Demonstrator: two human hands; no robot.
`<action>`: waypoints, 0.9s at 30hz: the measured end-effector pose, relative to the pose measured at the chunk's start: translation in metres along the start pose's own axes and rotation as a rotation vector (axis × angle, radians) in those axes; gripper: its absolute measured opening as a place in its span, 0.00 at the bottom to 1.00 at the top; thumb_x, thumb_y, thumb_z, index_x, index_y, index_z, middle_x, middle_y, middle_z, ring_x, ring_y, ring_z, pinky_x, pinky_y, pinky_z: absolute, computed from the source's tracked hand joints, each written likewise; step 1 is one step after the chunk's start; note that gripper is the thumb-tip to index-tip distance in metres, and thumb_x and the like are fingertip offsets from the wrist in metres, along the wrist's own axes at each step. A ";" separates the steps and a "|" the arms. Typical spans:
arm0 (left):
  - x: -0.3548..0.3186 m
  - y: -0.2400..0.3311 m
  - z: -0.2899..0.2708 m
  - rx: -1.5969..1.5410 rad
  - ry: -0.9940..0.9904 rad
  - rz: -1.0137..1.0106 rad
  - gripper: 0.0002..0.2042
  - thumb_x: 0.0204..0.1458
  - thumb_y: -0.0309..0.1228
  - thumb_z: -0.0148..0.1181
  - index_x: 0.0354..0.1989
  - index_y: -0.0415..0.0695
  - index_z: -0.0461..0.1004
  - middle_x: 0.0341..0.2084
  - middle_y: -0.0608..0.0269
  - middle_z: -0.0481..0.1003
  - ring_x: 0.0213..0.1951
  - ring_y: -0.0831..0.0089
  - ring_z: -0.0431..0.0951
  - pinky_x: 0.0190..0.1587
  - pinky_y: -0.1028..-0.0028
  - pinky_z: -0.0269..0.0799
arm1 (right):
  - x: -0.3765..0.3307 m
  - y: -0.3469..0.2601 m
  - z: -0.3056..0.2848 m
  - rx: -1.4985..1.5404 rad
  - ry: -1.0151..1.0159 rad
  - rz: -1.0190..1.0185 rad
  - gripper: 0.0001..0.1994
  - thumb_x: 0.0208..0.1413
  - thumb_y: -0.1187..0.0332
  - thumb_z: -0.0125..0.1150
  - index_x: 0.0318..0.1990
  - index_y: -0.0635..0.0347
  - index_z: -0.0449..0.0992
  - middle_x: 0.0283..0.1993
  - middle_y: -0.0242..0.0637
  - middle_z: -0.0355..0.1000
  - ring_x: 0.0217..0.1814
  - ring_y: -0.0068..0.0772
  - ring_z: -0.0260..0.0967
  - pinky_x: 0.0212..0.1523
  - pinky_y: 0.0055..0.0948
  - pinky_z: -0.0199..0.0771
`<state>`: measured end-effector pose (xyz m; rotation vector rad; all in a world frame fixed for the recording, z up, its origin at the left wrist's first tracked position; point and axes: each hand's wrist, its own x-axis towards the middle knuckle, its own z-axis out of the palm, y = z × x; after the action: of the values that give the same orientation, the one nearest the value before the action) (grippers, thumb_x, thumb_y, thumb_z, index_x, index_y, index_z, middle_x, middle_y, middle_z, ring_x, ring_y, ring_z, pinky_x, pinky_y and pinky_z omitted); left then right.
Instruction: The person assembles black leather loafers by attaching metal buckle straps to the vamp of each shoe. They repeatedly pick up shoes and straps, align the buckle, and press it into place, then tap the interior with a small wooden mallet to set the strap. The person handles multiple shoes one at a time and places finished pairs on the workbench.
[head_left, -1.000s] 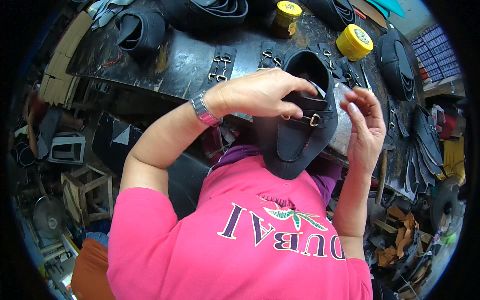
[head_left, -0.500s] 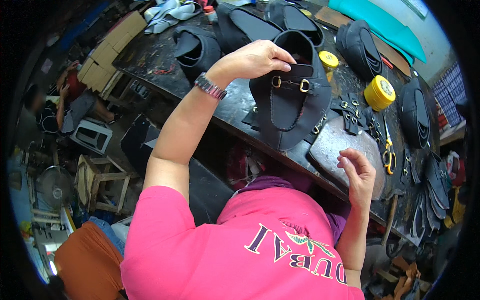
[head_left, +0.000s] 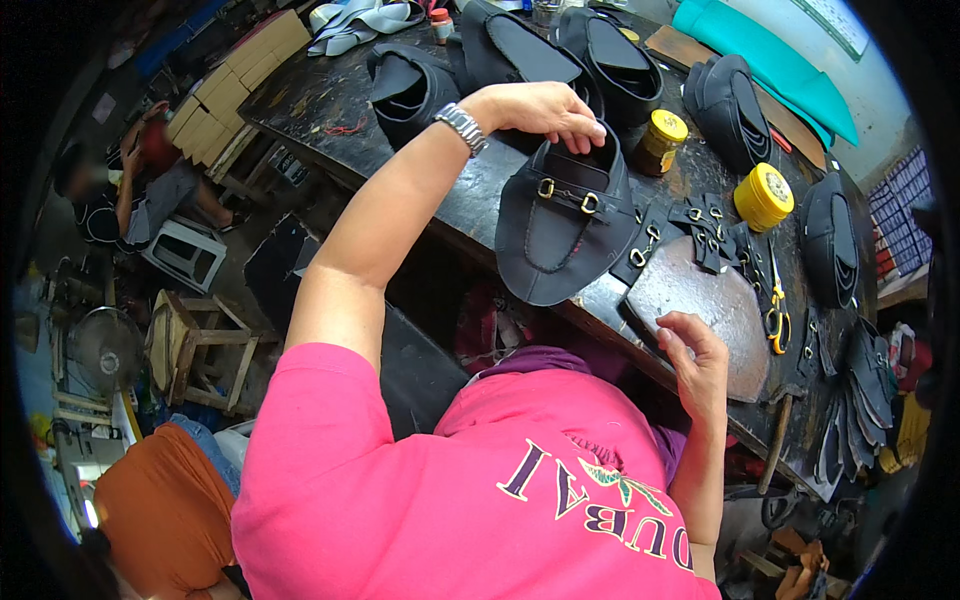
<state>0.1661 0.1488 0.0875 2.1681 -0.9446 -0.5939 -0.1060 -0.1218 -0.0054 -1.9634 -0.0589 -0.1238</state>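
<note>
the black shoe upper (head_left: 548, 232), over the near edge of the bench (head_left: 300, 112), looks light and pliable, best held by its collar, where the left hand (head_left: 545, 108) dips its fingers, pinching or not i cannot tell, the right hand (head_left: 700, 355) loosely curled, empty.

Head cam (L fisheye) looks dn, close over wearer's torso (head_left: 400, 500), twd bench (head_left: 320, 95).

The near edge of the bench (head_left: 310, 110) is partly blocked by the black upper (head_left: 562, 238) under the left hand (head_left: 552, 112), its far side by other uppers (head_left: 525, 50). Passage is offered over the grey slab (head_left: 705, 300) before the right hand (head_left: 698, 352), bordered by straps (head_left: 710, 240) and scissors (head_left: 776, 292); beyond, yellow-lidded jars (head_left: 765, 197) are met.
</note>
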 end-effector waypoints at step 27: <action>0.030 0.089 0.245 -0.664 -0.385 0.237 0.11 0.60 0.30 0.58 0.48 0.39 0.78 0.41 0.59 0.80 0.44 0.73 0.79 0.49 0.74 0.73 | 0.131 0.149 -0.276 -1.447 0.767 0.359 0.09 0.51 0.69 0.59 0.40 0.53 0.75 0.40 0.38 0.75 0.47 0.45 0.74 0.44 0.49 0.72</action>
<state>-0.0101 -0.0186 -0.0121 1.3572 -1.0002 -1.0552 0.0224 -0.4359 -0.0220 -3.1137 1.1720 -0.8523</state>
